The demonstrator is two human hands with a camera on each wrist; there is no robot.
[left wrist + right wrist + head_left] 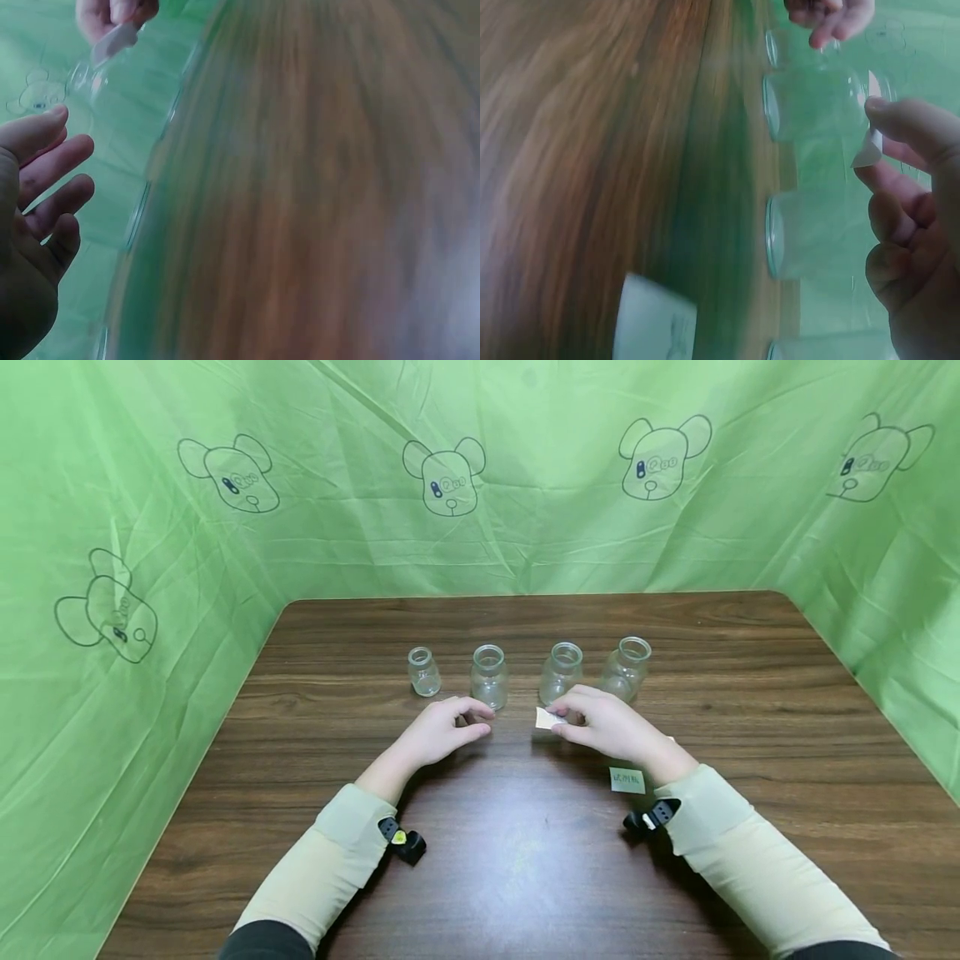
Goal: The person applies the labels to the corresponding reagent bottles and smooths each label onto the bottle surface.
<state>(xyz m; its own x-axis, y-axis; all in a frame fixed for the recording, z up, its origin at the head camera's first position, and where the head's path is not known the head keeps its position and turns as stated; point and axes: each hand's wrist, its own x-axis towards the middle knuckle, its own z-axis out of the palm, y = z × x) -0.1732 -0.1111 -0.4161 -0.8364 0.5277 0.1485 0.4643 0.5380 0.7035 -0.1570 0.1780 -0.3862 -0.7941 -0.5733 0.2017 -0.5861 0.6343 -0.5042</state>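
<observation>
Between thumb and index finger my right hand (pixel 611 724) pinches a small pale paper slip (pixel 547 719), seen curling at one end in the right wrist view. My left hand (pixel 438 731) hovers above the table with fingers loosely bent and nothing in it. Near its fingertips stands an uncapped glass jar (pixel 489 681). To the left is a smaller jar (pixel 424 677). Just behind the slip is another jar (pixel 562 670), and a fourth jar (pixel 630 662) stands at the right, partly hidden by my right hand.
A pale green slip (pixel 627 780) with handwriting lies on the wooden table (pixel 517 877) beside my right wrist. A tiny white corner (pixel 671 739) shows past that wrist. Green cloth (pixel 525 543) with bear-head drawings hangs behind and at both sides.
</observation>
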